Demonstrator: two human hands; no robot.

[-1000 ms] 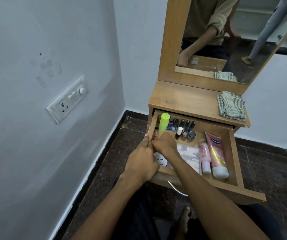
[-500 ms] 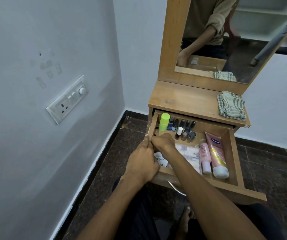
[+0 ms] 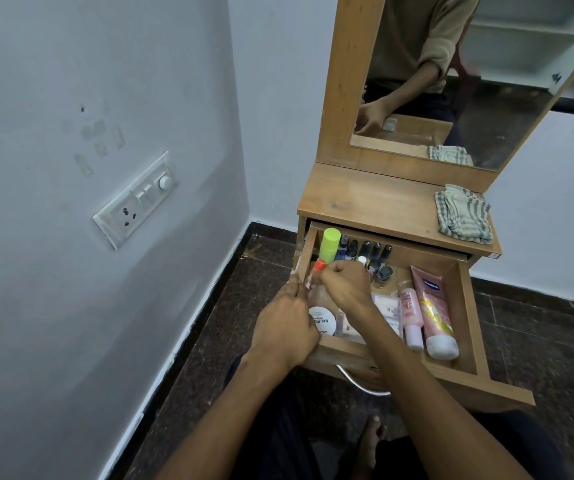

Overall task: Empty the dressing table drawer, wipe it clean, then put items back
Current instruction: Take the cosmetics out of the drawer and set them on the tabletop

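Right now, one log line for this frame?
phase: emptying | drawer: open, full | right hand: lifting red-capped item | left hand: at drawer's left edge | cloth: unused on top

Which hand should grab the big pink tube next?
Probably the right hand: the big pink tube lies at the drawer's right side. The left hand is at the left edge.

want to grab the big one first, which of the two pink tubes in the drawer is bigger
The pink tube nearest the drawer's right wall, with the blue logo. It is wider and longer than the slim pink tube lying on its left.
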